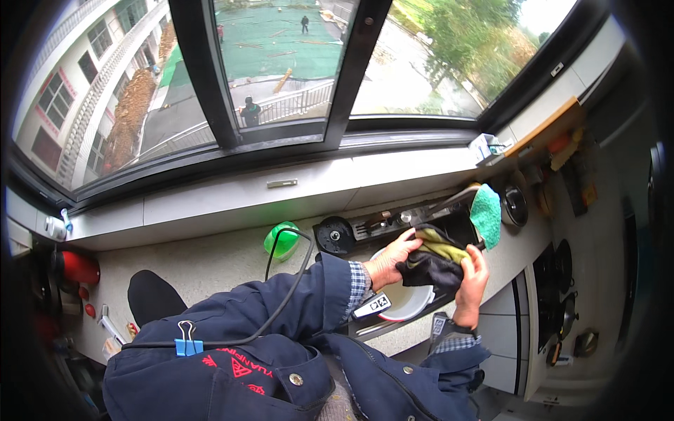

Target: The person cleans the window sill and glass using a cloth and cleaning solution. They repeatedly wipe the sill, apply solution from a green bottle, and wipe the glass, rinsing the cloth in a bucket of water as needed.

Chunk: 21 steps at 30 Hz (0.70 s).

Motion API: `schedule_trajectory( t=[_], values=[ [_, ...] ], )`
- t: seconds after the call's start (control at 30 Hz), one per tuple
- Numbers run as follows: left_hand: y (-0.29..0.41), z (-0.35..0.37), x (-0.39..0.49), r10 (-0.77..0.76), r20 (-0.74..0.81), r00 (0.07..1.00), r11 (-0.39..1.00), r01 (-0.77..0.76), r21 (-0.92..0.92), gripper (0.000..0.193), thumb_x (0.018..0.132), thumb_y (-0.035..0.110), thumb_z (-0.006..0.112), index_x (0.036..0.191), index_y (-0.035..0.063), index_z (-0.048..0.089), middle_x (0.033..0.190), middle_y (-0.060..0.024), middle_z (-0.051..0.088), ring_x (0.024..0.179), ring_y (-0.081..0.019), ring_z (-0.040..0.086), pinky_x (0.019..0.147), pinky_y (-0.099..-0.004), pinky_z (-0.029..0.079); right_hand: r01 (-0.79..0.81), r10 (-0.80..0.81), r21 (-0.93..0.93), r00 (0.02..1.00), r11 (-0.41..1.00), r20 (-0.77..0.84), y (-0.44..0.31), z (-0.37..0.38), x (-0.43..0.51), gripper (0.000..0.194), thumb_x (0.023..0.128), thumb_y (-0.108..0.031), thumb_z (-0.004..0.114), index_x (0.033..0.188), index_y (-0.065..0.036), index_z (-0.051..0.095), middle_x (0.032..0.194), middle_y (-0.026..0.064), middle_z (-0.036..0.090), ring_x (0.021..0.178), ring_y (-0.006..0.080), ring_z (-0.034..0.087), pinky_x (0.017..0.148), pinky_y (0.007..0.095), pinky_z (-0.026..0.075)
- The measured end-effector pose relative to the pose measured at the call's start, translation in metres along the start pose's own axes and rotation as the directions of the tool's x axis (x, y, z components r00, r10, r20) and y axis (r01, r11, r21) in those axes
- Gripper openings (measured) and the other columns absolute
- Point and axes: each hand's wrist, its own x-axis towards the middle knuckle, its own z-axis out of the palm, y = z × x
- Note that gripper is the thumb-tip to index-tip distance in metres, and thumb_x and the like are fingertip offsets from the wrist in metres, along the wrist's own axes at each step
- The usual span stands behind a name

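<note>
A limp black cloth (434, 268) with a yellow-green side is stretched between my two hands. My left hand (389, 261) pinches its left edge, and my right hand (474, 281) grips the right edge. Below it sits a white basin (403, 310) in the dark sink (458, 227), with cloudy liquid inside; the cloth and my hands cover part of the basin. A green terry cloth (485, 216) hangs over the faucet just beyond my right hand.
A green translucent container (281, 241) and a black round disc (335, 235) stand behind the sink. At the far left of the counter (221, 258) lies a red cylindrical container (79, 267). A metal pot (513, 205) is at the right, near a stove (545, 294). Windows rise behind the ledge (316, 184).
</note>
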Motion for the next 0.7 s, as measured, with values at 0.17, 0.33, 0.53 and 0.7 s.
schedule_trajectory(
  t=[0.17,0.33,0.53,0.7],
  values=[
    [-0.006,-0.022,0.017,0.027,-0.028,0.999,0.991,-0.023,0.131,0.030,0.097,0.028,0.053,0.124,0.0145,0.057,0.110,-0.0023,0.064,0.095,-0.0156,0.062,0.080,-0.0317,0.052,0.078,-0.076,-0.023,0.993,0.997,0.093,0.022,0.041,-0.050,0.034,0.091,-0.007,0.060,0.122,0.005,0.056,0.106,0.0072,0.061,0.087,0.0122,0.057,0.078,0.0255,0.048],
    [-0.019,-0.046,0.029,-0.086,-0.018,0.996,0.994,0.087,0.065,0.031,0.097,0.036,0.047,0.086,0.0127,0.064,0.079,-0.0033,0.067,0.065,-0.0184,0.061,0.060,-0.0324,0.051,0.508,-0.464,-0.365,0.861,0.780,0.209,0.023,0.097,-0.056,0.024,0.088,-0.008,0.056,0.111,0.001,0.057,0.081,0.0120,0.060,0.074,0.0259,0.061,0.070,0.0358,0.048],
    [-0.013,-0.037,0.026,-0.140,-0.281,0.950,0.940,0.216,0.263,0.035,0.097,0.037,0.041,0.096,0.0101,0.064,0.088,-0.0038,0.066,0.080,-0.0181,0.059,0.071,-0.0370,0.048,0.301,-0.333,-0.517,0.942,0.802,0.032,0.023,0.108,-0.004,0.018,0.095,-0.016,0.045,0.098,-0.001,0.054,0.085,0.0202,0.060,0.080,0.0379,0.060,0.073,0.0436,0.047],
    [0.012,-0.032,0.000,-0.132,0.006,0.991,0.941,0.123,0.315,0.035,0.095,0.042,0.047,0.078,0.0147,0.063,0.073,0.0005,0.063,0.065,-0.0128,0.059,0.060,-0.0291,0.048,0.445,-0.389,-0.453,0.895,0.772,0.216,0.026,0.115,-0.065,0.016,0.095,-0.014,0.048,0.104,-0.001,0.052,0.090,0.0223,0.061,0.083,0.0405,0.061,0.072,0.0446,0.047]
  ],
)
